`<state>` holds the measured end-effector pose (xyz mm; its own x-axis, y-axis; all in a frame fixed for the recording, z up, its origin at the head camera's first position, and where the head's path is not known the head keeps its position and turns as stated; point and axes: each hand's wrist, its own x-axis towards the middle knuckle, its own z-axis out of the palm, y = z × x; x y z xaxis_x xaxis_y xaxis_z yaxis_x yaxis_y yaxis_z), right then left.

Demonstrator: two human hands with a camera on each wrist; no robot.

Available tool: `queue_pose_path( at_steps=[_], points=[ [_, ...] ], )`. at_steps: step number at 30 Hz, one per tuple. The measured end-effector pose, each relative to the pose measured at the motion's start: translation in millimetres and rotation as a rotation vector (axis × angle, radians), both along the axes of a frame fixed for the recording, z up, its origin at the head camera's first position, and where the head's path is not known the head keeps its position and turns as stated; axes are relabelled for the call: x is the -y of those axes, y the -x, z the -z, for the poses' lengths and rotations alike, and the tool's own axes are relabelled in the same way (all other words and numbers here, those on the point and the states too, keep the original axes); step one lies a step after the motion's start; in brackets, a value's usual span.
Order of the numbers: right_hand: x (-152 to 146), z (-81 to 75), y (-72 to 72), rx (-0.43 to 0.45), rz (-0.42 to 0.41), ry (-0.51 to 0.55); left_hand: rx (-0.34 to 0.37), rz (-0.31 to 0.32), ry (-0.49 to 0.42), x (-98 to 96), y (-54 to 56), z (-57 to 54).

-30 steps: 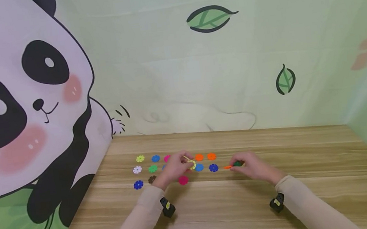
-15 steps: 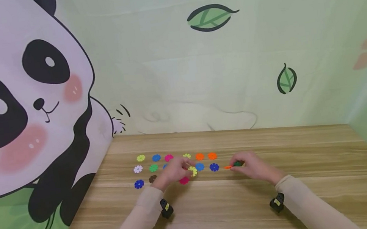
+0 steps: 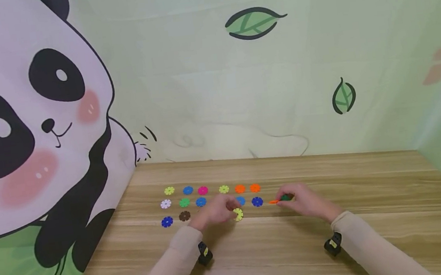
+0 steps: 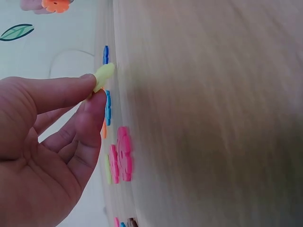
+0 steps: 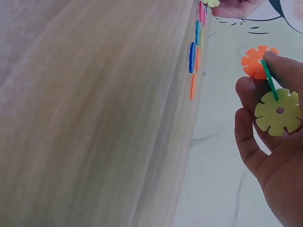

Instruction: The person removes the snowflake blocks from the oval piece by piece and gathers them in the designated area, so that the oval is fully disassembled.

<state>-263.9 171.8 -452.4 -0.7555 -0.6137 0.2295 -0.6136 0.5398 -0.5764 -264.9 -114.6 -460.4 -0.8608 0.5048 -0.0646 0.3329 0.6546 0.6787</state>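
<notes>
My left hand [image 3: 218, 209] pinches a yellow snowflake disc [image 3: 238, 214] between thumb and fingertips, above the table. In the left wrist view this disc [image 4: 103, 76] is seen nearly edge-on. At the right, my right hand [image 3: 300, 199] holds several joined discs. From the right wrist view, these are an orange disc [image 5: 254, 61], a green disc [image 5: 270, 81] seen edge-on and pinched by the thumb, and a yellow disc [image 5: 272, 118] near the palm. Two pink discs [image 4: 124, 153] lie by my left hand, which hides them in the head view.
Loose discs lie in rough rows on the wooden table [image 3: 260, 261], among them a dark blue disc [image 3: 257, 201], an orange disc [image 3: 254, 188], a brown disc [image 3: 184, 215] and a white disc [image 3: 165, 204]. A backdrop with a painted panda [image 3: 66, 129] stands behind.
My left hand has carried the yellow disc nearer to me and slightly right, uncovering a blue disc and covering a pink one. The right hand stays almost still with its joined discs.
</notes>
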Motion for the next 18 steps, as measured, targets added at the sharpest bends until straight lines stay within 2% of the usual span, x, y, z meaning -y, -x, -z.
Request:
queue_pose_path(
  at_steps=[8, 18],
  points=[
    [0.9, 0.7, 0.0, -0.001, -0.001, 0.017, -0.004, -0.067, 0.074, -5.3, 0.9, 2.4],
    [2.6, 0.0, -0.4, 0.011, 0.001, 0.021, 0.006, -0.079, 0.066, -4.4, 2.7, 1.6]
  ],
)
